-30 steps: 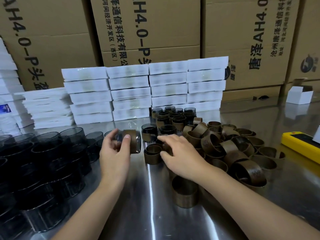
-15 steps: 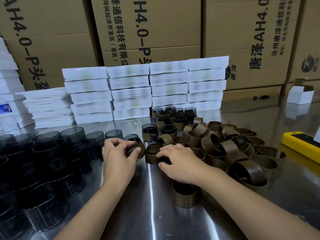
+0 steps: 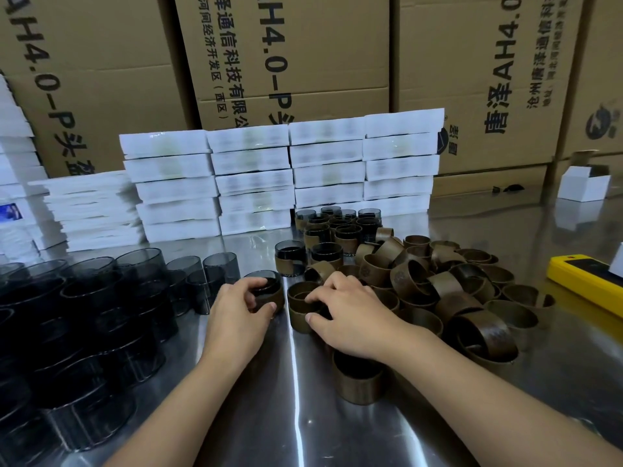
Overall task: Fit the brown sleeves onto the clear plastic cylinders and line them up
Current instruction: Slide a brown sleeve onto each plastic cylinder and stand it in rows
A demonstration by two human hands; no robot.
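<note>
My left hand [image 3: 236,311] curls its fingers [image 3: 251,284] round a sleeved cylinder [image 3: 271,293], my right hand [image 3: 352,313] pinches a loose brown sleeve [image 3: 298,320]; a small finished cluster [image 3: 337,227] stands behind, with piles of bare cylinders [image 3: 101,298] and sleeves [image 3: 438,288] left.

Brown sleeves and clear cylinders: four groups, one unit in hand.
One sleeved cylinder [image 3: 268,293] stands upright at centre, brown band round its lower wall and smoky clear rim above, gripped by the left hand [image 3: 236,311]. Just right of it is an empty brown sleeve [image 3: 300,320], open end up, wall pinched by the right hand [image 3: 350,311]. Loose sleeves [image 3: 438,291] are heaped at right, some upright, some on edge. Bare clear cylinders [image 3: 84,315] are packed upright at left. Finished sleeved units [image 3: 337,227] stand in rows at the back.
</note>
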